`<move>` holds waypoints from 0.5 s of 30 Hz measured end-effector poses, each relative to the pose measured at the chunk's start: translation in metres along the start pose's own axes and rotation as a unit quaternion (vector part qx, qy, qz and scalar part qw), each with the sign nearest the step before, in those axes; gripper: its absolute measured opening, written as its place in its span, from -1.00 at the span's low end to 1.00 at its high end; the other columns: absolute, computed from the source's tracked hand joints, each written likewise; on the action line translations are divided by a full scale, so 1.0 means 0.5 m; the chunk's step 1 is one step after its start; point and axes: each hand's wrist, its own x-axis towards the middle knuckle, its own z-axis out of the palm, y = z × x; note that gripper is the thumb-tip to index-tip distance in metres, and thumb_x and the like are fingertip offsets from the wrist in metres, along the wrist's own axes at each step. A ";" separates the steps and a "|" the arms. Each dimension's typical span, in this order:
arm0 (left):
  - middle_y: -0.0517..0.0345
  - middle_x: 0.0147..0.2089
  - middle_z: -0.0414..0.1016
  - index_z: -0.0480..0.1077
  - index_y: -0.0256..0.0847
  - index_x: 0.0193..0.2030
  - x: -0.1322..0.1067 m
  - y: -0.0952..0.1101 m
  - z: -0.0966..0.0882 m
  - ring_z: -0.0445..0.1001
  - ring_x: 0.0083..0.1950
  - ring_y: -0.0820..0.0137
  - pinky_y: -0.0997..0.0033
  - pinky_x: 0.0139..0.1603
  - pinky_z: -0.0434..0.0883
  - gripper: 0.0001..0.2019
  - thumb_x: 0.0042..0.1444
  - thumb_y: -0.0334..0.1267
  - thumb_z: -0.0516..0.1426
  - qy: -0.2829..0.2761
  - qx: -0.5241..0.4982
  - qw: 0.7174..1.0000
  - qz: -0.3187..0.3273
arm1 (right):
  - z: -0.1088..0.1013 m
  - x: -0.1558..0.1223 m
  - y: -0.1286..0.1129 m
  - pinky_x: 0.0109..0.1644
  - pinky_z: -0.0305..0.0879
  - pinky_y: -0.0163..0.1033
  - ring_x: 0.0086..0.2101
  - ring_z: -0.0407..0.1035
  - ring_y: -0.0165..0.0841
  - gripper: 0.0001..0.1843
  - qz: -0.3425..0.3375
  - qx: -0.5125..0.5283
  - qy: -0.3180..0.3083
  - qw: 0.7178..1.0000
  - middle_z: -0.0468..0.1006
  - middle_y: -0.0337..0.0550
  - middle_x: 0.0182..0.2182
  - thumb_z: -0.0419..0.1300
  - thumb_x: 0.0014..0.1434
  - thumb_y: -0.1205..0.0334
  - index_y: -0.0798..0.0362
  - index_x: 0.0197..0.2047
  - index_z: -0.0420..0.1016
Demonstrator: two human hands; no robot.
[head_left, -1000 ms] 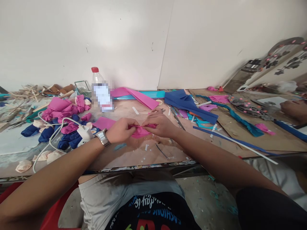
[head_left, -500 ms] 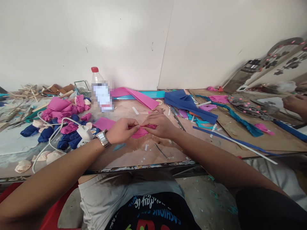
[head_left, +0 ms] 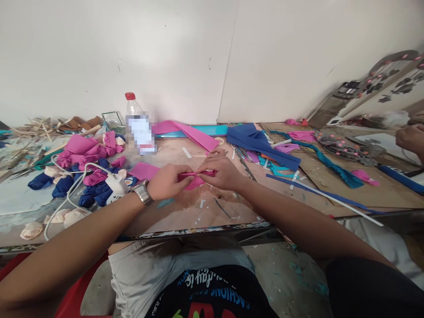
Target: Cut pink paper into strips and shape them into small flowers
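Note:
Between my two hands is a strip of pink crepe paper (head_left: 194,182), pinched and folded over the table. My left hand (head_left: 169,182) wears a metal watch and closes thumb and fingers on the strip's left part. From the right, my right hand (head_left: 225,171) grips the same paper, its fingertips almost meeting the left ones. Past my left wrist a flat pink piece (head_left: 143,170) lies on the table; whether it joins the held strip is hidden by the hand.
Pink and blue crepe bundles (head_left: 82,150) and a white charger cable (head_left: 70,194) crowd the left. Behind stand a bottle (head_left: 132,104) and a phone (head_left: 141,132). Blue strips (head_left: 261,143) and a white stick (head_left: 341,203) lie right; another person's hand (head_left: 410,139) is at far right.
The fingers of my left hand have shifted slightly on the pink paper, and more of its fold shows between the hands. The other person's hand has moved a little right.

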 end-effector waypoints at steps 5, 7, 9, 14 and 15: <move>0.06 -0.37 0.57 0.52 -0.19 -0.23 0.000 0.003 0.005 0.47 -0.34 0.31 0.37 -0.33 0.14 -0.65 0.39 -0.09 -0.01 0.009 0.111 0.994 0.018 | 0.003 0.002 -0.003 0.19 0.09 -0.05 -0.32 0.54 -0.34 -0.91 0.011 0.018 -0.006 1.000 0.70 -0.25 -0.39 0.31 0.22 0.20 -0.03 -0.31 0.64; 0.07 -0.39 0.56 0.50 -0.19 -0.26 0.001 0.002 0.005 0.45 -0.36 0.32 0.36 -0.34 0.11 -0.64 0.41 -0.11 -0.03 0.010 0.113 0.993 0.022 | 0.004 0.003 -0.004 0.17 0.10 -0.05 -0.33 0.53 -0.33 -0.91 0.019 0.020 -0.007 1.000 0.69 -0.25 -0.41 0.32 0.22 0.20 -0.03 -0.32 0.64; 0.09 -0.40 0.56 0.50 -0.18 -0.27 0.001 0.002 0.003 0.43 -0.39 0.34 0.36 -0.36 0.09 -0.65 0.41 -0.13 -0.03 0.012 0.106 0.994 0.026 | 0.005 0.004 -0.004 0.16 0.10 -0.05 -0.34 0.52 -0.33 -0.90 0.033 0.022 -0.009 0.999 0.69 -0.25 -0.42 0.31 0.21 0.20 -0.03 -0.34 0.64; 0.13 -0.46 0.50 0.48 -0.19 -0.32 0.000 0.001 -0.001 0.33 -0.47 0.40 0.37 -0.39 0.05 -0.65 0.39 -0.13 -0.03 0.023 0.081 0.996 0.014 | 0.008 0.004 0.001 0.13 0.11 -0.05 -0.36 0.49 -0.32 -0.91 0.062 0.034 -0.003 0.997 0.67 -0.23 -0.45 0.33 0.18 0.21 -0.01 -0.34 0.66; 0.14 -0.48 0.48 0.47 -0.20 -0.33 0.000 0.001 -0.001 0.31 -0.48 0.41 0.37 -0.39 0.05 -0.65 0.39 -0.13 -0.03 0.023 0.072 0.997 0.011 | 0.008 0.004 0.002 0.13 0.11 -0.06 -0.36 0.49 -0.33 -0.91 0.062 0.034 -0.002 0.998 0.67 -0.24 -0.45 0.33 0.18 0.21 -0.01 -0.33 0.67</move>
